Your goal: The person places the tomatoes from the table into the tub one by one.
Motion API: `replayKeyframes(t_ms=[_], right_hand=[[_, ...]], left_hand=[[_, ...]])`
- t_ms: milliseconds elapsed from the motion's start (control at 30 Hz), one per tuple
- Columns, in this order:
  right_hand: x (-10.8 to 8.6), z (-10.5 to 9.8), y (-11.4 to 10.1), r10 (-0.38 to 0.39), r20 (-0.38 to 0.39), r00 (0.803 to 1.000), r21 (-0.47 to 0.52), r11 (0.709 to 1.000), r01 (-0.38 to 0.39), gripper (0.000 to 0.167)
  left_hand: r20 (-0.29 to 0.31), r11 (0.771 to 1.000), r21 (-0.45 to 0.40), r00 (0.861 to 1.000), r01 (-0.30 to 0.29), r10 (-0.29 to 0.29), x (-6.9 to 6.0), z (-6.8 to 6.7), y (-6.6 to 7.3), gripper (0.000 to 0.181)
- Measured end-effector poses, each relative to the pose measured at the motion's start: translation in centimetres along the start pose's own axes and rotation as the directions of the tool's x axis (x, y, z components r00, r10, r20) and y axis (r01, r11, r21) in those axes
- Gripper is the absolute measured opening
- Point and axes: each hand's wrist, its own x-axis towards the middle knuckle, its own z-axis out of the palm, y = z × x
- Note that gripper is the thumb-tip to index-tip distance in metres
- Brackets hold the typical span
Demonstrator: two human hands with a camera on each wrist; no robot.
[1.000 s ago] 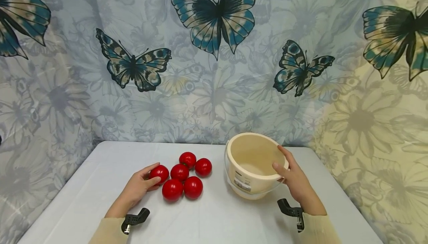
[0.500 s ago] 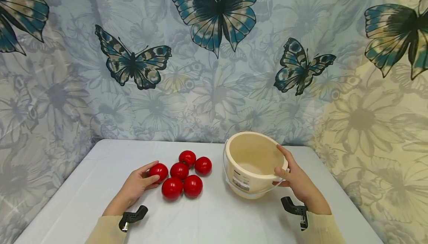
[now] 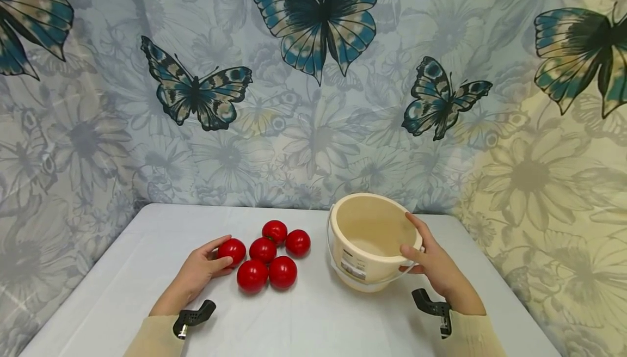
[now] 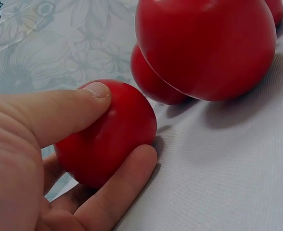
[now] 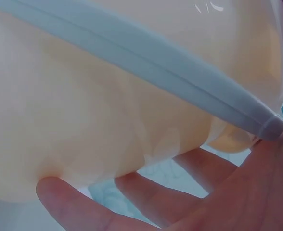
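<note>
My left hand (image 3: 198, 272) grips the leftmost red tomato (image 3: 232, 252), which rests on the table. The left wrist view shows the thumb over this tomato (image 4: 117, 130) and fingers curled beneath it. Several other shiny red tomatoes (image 3: 263, 251) lie grouped just to its right. A cream bucket (image 3: 350, 248) stands slightly tilted at the right, and no contents show in it. On its right side my right hand (image 3: 438, 267) holds the bucket, thumb at the rim. In the right wrist view fingers touch the outer wall, with the pale bail handle (image 5: 146, 67) crossing above them.
A white cloth covers the table (image 3: 313, 324), whose back edge meets a butterfly-patterned curtain (image 3: 318, 145). More of this fabric hangs at both sides. Each wrist wears a black camera mount (image 3: 193, 318). A label (image 3: 352, 264) is on the bucket's front.
My right hand has shifted slightly right and its thumb has come lower at the bucket's rim. The left hand stays on the same tomato, nearly still. The view has tilted a little.
</note>
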Motion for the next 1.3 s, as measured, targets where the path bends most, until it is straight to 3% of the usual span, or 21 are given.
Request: replayKeyframes(t_ms=[267,933,1100,1300], right_hand=[[-0.1,0.0,0.0,-0.007,-0.011,1.000,0.015,1.000,0.007,0.083],[0.3,-0.1,0.5,0.008,-0.019,1.000,0.015,1.000,-0.008,0.088],[0.4,0.0,0.5,0.020,-0.020,1.000,0.013,1.000,-0.020,0.088],[0.2,0.0,0.1,0.025,-0.029,0.999,0.014,1.000,-0.025,0.085]], left_hand=[[0.003,0.999,-0.045,1.000,-0.019,0.019,-0.2,-0.1,0.4,0.066],[-0.023,0.983,-0.182,0.999,0.027,-0.032,-0.4,-0.1,1.1,0.070],[-0.035,0.978,-0.208,0.999,0.033,-0.041,-0.6,0.1,2.3,0.069],[-0.003,0.970,-0.239,0.999,-0.038,0.038,-1.4,2.0,5.1,0.065]])
